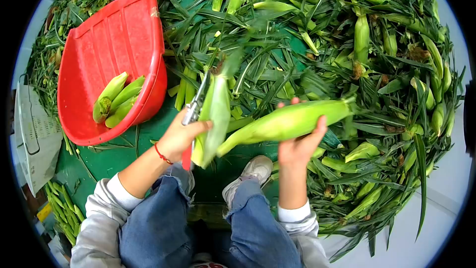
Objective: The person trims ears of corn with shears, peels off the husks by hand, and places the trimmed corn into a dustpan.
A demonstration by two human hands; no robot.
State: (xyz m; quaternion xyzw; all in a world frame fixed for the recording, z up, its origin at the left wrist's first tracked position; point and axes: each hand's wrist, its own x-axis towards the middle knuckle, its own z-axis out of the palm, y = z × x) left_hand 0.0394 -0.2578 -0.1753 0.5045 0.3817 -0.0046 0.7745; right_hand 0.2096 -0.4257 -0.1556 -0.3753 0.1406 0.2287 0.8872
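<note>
My left hand (181,136) is closed round a pair of shears (194,105) with a metal blade and a red handle end. Against its thumb and the blade is a pale green piece of husk (216,114), blurred, with a brown tip at the top. My right hand (301,141) is closed on a light green ear of corn in its husk (292,120), which lies across the palm, narrow end pointing left. That narrow end is close to the husk piece.
A red scoop (111,39) at the left holds several husked ears (115,97). Heaped leaves and corn (362,39) cover the back and right of the green surface (144,144). A pale crate (34,134) stands at the far left, green stalks (64,208) below it.
</note>
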